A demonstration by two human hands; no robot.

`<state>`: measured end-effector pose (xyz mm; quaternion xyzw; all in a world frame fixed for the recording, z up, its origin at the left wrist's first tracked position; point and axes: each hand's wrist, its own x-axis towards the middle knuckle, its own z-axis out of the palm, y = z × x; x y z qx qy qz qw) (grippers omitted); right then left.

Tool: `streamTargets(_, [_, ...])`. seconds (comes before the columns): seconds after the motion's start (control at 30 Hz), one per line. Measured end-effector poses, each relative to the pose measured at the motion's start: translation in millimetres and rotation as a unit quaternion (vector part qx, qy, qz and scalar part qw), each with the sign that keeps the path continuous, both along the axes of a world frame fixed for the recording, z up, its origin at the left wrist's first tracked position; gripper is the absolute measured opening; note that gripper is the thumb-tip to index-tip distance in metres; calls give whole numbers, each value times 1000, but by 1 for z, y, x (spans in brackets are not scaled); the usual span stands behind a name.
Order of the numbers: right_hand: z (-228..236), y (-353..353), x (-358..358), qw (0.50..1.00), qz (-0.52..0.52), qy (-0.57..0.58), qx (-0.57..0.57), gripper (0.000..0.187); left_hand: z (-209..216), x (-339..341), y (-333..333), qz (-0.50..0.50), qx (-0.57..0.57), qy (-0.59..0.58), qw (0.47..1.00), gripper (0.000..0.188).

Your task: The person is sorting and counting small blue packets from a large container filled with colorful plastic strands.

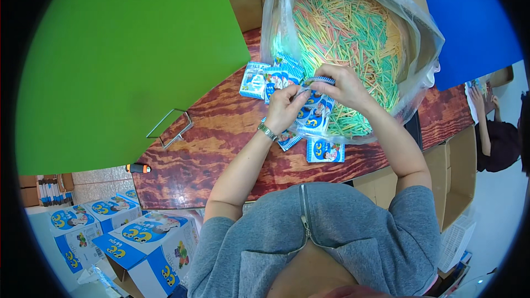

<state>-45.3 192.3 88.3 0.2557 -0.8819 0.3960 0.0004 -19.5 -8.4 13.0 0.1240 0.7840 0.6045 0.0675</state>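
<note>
My left hand [286, 108], with a wristwatch at its wrist, and my right hand [345, 87] meet at the near-left edge of a big clear plastic bag [282, 16]. Both sets of fingers pinch the top of a small blue-and-white packet [322, 80]. Its lower part cannot be told apart from the packets under it. More printed packets [314, 117] lie beneath my hands, and a pile of packets [279, 80] rests to their left. One loose packet [326, 150] lies flat on the table nearer to me. Thin pastel sticks [353, 38] in green, pink and yellow fill the bag.
A green panel [127, 66] covers the left; a blue panel [469, 22] stands right. The reddish wood table [215, 124] bears a bent wire frame [179, 129] and an orange-black object [139, 168]. Printed cartons [149, 243] stand lower left. A cardboard box [455, 176] and another person [497, 138] are right.
</note>
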Motion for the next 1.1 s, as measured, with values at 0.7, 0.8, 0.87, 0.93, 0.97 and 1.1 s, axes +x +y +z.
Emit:
streamTargets(0.7, [-28, 7, -266, 965, -107, 42, 235, 27, 4, -12, -5, 64, 113, 46, 990, 29])
streamTargets(0.8, [-28, -10, -270, 953, -55, 17, 298, 31, -7, -7, -15, 74, 159, -6, 985, 28])
streamTargets(0.87, [-32, -18, -275, 953, -54, 5, 297, 34, -9, -8, -19, 80, 157, -17, 984, 27])
streamTargets(0.93, [-34, -15, -279, 953, -59, -8, 297, 37, -4, -8, -17, 76, 158, -19, 984, 27])
streamTargets(0.97, [-33, -17, -279, 950, -65, -23, 305, 39, -2, -8, -18, 78, 156, -22, 984, 27])
streamTargets(1.1, [-37, -23, -273, 949, -111, -11, 294, 37, -8, -12, -19, 86, 148, -5, 985, 27])
